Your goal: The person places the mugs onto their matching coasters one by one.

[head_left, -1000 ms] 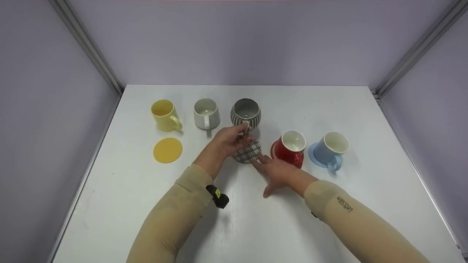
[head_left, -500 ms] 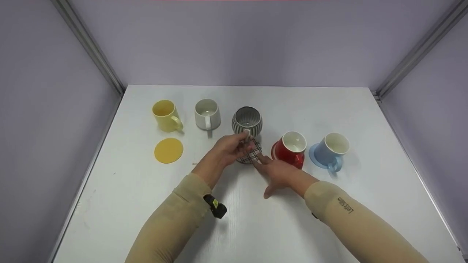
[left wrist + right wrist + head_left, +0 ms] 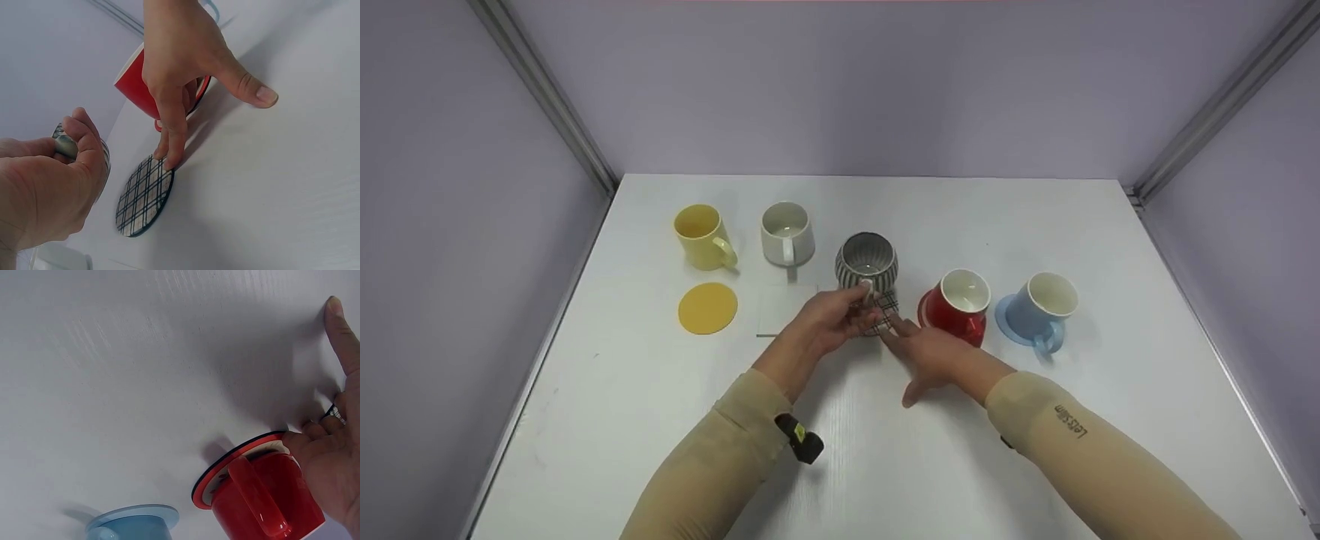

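Observation:
My left hand pinches the handle of a grey-and-white striped mug, which stands upright and overlaps the back of a round plaid coaster in the head view. In the left wrist view the mug is mostly hidden behind the hand. Extended fingertips of my right hand touch the near right edge of that coaster, while its thumb points away. Just right of these fingers, a red mug rests on a red-rimmed coaster.
At right, a light blue mug sits on a blue coaster. A yellow mug stands behind a yellow round coaster. A white mug stands behind a pale square coaster. Walls bound the table's back and sides.
My left hand has brought the striped mug nearer, from behind the plaid coaster to over its back part. The right hand stays at the coaster's edge. The pale square coaster has come into view.

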A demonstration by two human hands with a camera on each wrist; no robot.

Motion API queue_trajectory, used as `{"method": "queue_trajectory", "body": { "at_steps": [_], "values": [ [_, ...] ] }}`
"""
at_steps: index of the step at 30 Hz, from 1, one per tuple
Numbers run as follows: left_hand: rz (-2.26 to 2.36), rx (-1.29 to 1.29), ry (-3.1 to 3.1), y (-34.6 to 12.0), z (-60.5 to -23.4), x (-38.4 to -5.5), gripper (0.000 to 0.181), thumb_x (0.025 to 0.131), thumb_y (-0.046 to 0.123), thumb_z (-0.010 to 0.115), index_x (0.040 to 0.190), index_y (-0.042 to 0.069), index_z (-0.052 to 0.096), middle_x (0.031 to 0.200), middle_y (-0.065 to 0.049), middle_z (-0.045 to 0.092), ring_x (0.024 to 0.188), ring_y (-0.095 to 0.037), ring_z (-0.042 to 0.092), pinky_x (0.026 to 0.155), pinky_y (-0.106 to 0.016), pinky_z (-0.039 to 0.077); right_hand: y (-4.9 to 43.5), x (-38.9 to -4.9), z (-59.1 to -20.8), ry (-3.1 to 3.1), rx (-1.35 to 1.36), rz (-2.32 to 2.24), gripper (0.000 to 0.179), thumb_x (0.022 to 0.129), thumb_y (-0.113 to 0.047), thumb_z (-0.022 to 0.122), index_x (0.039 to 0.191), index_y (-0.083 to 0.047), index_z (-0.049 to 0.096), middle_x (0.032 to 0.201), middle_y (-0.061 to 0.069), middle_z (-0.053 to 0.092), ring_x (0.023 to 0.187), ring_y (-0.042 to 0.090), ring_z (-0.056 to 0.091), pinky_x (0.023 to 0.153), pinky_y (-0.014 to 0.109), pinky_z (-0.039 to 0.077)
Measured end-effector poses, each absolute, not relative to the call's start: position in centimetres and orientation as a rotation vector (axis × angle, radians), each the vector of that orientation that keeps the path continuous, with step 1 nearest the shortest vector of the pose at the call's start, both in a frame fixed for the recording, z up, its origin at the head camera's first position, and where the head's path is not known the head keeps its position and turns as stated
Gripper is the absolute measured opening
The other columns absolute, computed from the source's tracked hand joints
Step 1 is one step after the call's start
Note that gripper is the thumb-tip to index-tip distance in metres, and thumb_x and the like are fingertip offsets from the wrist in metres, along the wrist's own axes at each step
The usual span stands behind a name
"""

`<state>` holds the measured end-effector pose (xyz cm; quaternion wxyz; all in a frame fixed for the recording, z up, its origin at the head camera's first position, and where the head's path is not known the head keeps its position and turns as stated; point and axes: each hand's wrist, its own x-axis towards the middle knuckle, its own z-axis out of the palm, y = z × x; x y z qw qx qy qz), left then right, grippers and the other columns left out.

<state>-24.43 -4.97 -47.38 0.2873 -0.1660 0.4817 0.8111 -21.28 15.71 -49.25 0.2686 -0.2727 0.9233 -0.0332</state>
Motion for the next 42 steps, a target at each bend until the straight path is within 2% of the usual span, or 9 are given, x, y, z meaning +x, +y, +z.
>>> {"method": "queue_trajectory", "body": {
  "at_steps": [9,16,23,25,33,42],
  "values": [
    [2.133,-0.414,1.315,-5.1,-48.0,-23.9,0.038,0.111,0.019,0.058,0.127,-0.014,0.062,0.084,-0.012,0.072,0.072,-0.015,0.070,0.073,-0.027,0.061,15.8,-21.4,-49.3,2.487,-0.741,-0.078,0.126,0.074,-0.050,0.097,0.170,-0.020,0.023,0.177,0.011,0.011,0.153,0.037,0.038,0.118,0.048,0.045],
    [2.130,-0.430,1.308,-5.0,-48.4,-23.5,0.030,0.111,0.020,0.060,0.117,-0.009,0.065,0.087,-0.013,0.071,0.076,-0.017,0.071,0.074,-0.028,0.061,15.9,-21.4,-49.4,2.485,-0.715,-0.075,0.128,0.074,-0.051,0.097,0.171,-0.024,0.019,0.178,0.008,0.010,0.151,0.037,0.043,0.117,0.048,0.046],
    [2.153,-0.429,1.258,-5.0,-48.9,-23.3,0.027,0.110,0.018,0.059,0.109,-0.008,0.065,0.082,-0.013,0.070,0.071,-0.017,0.071,0.070,-0.026,0.061,15.8,-21.4,-49.3,2.486,-0.709,-0.084,0.127,0.074,-0.050,0.097,0.171,-0.024,0.020,0.178,0.008,0.010,0.149,0.038,0.045,0.117,0.048,0.046],
    [2.150,-0.439,1.251,-4.9,-48.9,-23.2,0.027,0.110,0.018,0.060,0.110,-0.008,0.065,0.083,-0.013,0.070,0.071,-0.017,0.072,0.070,-0.025,0.061,15.8,-21.4,-49.3,2.486,-0.700,-0.082,0.128,0.073,-0.050,0.098,0.171,-0.025,0.019,0.178,0.008,0.009,0.148,0.039,0.046,0.117,0.048,0.046],
    [2.121,-0.453,1.250,-4.9,-49.3,-23.0,0.040,0.111,0.020,0.059,0.133,-0.014,0.059,0.096,-0.015,0.070,0.076,-0.017,0.073,0.076,-0.028,0.063,15.8,-21.3,-49.3,2.484,-0.687,-0.081,0.126,0.073,-0.050,0.098,0.171,-0.026,0.023,0.178,0.008,0.011,0.150,0.036,0.043,0.118,0.049,0.044],
    [2.125,-0.438,1.251,-4.8,-49.8,-22.8,0.042,0.110,0.020,0.060,0.134,-0.014,0.059,0.096,-0.014,0.069,0.078,-0.017,0.073,0.077,-0.028,0.063,15.9,-21.3,-49.2,2.484,-0.672,-0.105,0.122,0.073,-0.047,0.099,0.170,-0.025,0.027,0.178,0.007,0.012,0.152,0.035,0.041,0.119,0.048,0.044]
  ]
}}
